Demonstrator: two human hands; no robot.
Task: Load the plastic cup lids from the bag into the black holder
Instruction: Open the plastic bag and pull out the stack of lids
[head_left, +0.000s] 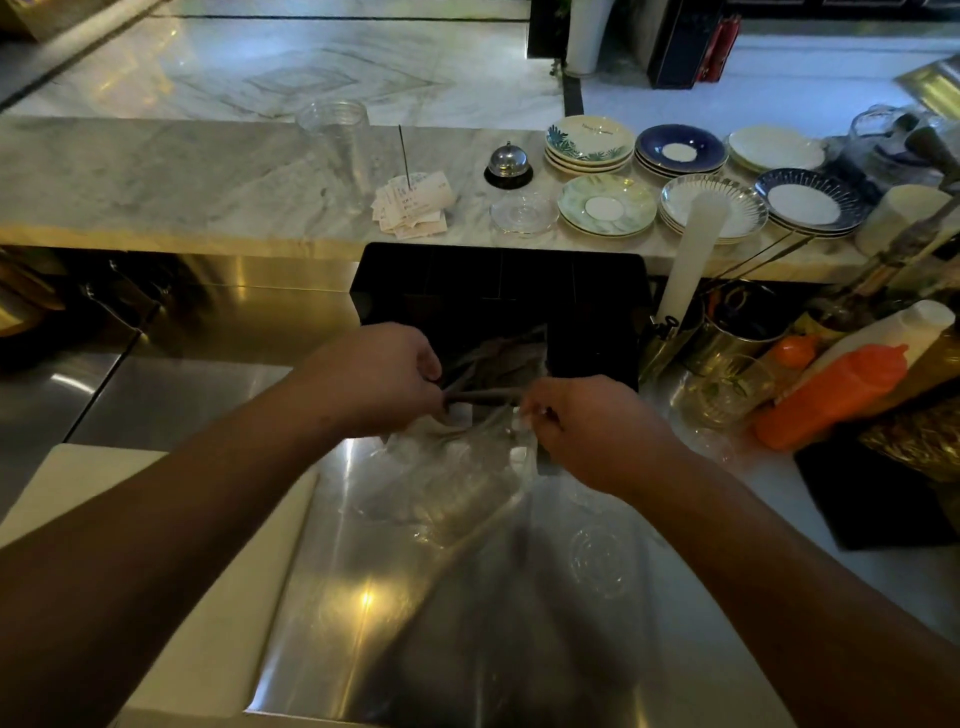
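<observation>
A clear plastic bag (467, 483) of transparent cup lids lies on the steel counter, its mouth pointing toward the black holder (498, 291) that stands against the marble ledge. My left hand (379, 379) pinches the left side of the bag's twisted top. My right hand (582, 431) pinches the right side, and the plastic is stretched taut between them in front of the holder. The lids inside show only as faint round outlines. A loose clear lid (602, 561) lies flat on the counter at the right.
Stacked saucers (589, 143), a service bell (508, 165) and a receipt spike (413, 200) sit on the marble ledge (182, 176). Right of the holder stand a white sleeve of cups (688, 260), metal tins (737, 327), a glass (727, 389) and orange squeeze bottles (831, 395). A white board (171, 571) lies left.
</observation>
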